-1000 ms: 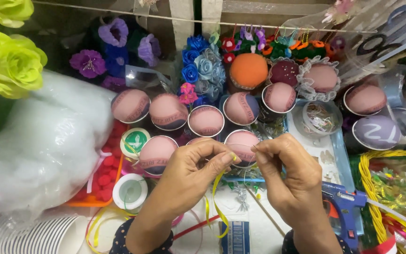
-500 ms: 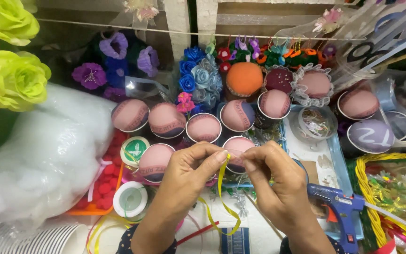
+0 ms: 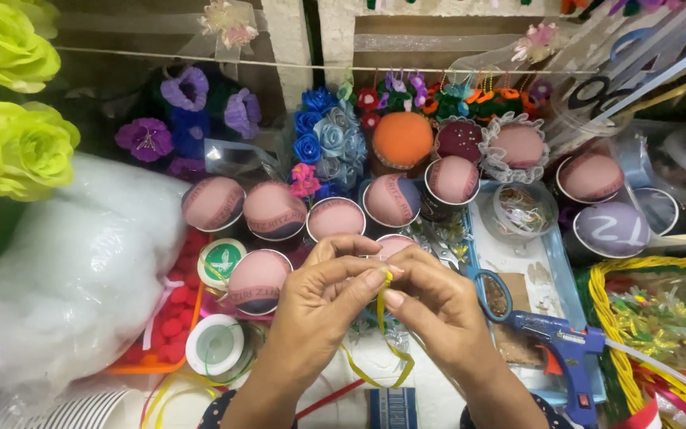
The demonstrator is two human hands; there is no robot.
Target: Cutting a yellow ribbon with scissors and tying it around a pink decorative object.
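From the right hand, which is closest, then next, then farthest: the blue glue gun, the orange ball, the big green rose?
From the right hand:
1. Blue glue gun, just to its right.
2. Orange ball, up at the back.
3. Big green rose, far left.

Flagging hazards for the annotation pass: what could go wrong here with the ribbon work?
1. The yellow ribbon is pinched only at the fingertips of the left hand and right hand; it could slip.
2. Its loose tail hangs low and might snag on clutter.
3. The blue glue gun lies close by the right wrist; a bump seems possible.
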